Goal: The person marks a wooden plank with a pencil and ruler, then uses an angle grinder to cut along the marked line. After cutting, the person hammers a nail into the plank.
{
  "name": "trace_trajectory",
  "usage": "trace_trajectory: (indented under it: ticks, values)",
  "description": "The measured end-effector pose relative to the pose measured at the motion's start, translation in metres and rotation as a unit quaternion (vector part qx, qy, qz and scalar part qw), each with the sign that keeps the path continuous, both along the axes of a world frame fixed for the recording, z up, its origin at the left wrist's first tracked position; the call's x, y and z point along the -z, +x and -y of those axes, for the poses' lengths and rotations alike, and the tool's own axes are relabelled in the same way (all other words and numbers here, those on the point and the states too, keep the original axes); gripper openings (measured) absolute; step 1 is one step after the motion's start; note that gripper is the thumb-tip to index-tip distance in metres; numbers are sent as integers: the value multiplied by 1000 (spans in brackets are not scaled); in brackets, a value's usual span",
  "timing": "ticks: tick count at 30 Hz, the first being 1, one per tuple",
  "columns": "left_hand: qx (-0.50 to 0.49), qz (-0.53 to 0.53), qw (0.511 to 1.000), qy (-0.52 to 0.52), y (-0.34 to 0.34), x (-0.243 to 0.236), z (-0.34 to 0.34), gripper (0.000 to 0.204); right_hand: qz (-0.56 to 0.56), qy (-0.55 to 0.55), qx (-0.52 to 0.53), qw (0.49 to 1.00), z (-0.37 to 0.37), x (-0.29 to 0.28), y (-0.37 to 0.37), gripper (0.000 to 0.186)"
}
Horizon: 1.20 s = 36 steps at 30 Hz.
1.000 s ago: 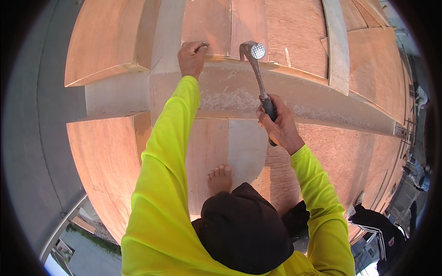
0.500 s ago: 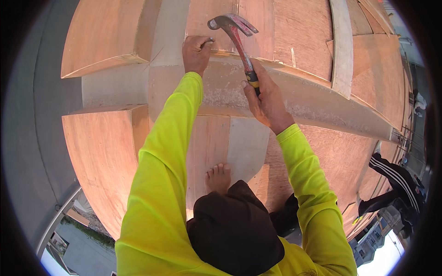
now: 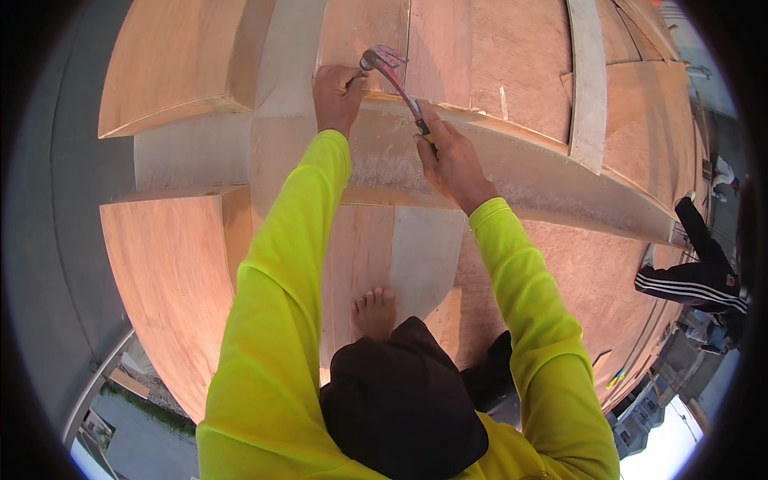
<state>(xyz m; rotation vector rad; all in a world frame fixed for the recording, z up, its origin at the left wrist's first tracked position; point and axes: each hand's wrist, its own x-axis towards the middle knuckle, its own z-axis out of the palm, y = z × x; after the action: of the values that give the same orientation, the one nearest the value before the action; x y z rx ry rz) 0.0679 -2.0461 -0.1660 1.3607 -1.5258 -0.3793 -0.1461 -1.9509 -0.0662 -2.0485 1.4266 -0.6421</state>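
Note:
My right hand (image 3: 454, 158) is wrapped round the dark and yellow grip of a claw hammer (image 3: 392, 78). The worn, reddish hammer head is right beside the fingertips of my left hand (image 3: 336, 98); whether it touches anything there I cannot tell. My left hand is closed in a pinch on a nail, of which only a small grey tip shows. It rests at the edge of a plywood panel (image 3: 438, 60), above a smooth grey-brown curved strip (image 3: 388, 152).
Plywood boxes (image 3: 172, 60) stand at the left, with a gap between them. A pale batten (image 3: 588, 88) crosses the panels at the right. My bare foot (image 3: 374, 312) is on the lower plywood. Another person in dark striped clothing (image 3: 696, 280) is at the far right.
The hammer head has come down and left to my left fingertips, its handle tilting. My left hand stays at the panel edge. The person at the right has shifted, one arm now reaching out.

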Motion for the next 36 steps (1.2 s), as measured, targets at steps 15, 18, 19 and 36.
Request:
trace_trajectory:
  ticks: [15,18,19,36]
  values:
    - [-48,37,998,-28,6,-7,-4,24,99,-82,21,991,-6,-27,22,64]
    - [-305,95,948,1,10,9,-7,34,2,18,2,1000,-3,-13,10,66]
    - [-257,0,964,66,10,7,-8,35,-72,61,-14,995,8,-16,5,66]
    - [-140,-198,949,199,16,-13,-14,33,209,4,93,973,-2,-49,39,63]
